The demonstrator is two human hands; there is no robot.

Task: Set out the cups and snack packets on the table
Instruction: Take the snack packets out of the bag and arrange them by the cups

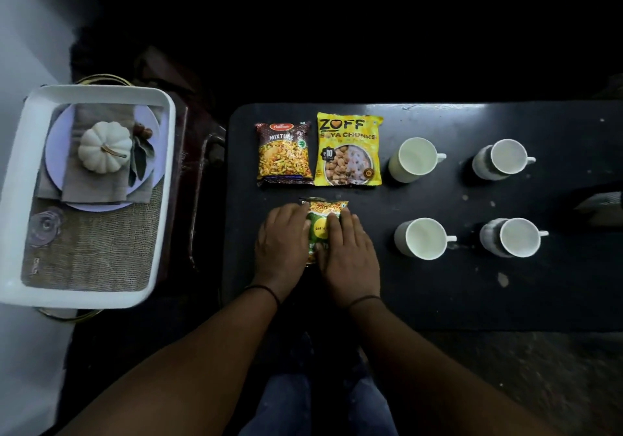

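A black table [472, 287] fills the right of the frame in a very dark room, four cups [415, 160] in a square at centre right, two snack packets [284, 154] side by side at upper centre. Left hand [281, 245] and right hand [347, 253] lie flat with straight fingers on a green packet [322, 225] at centre, mostly covering it. A white tray [158, 179] sits at left; everything beyond the table is lost in shadow.
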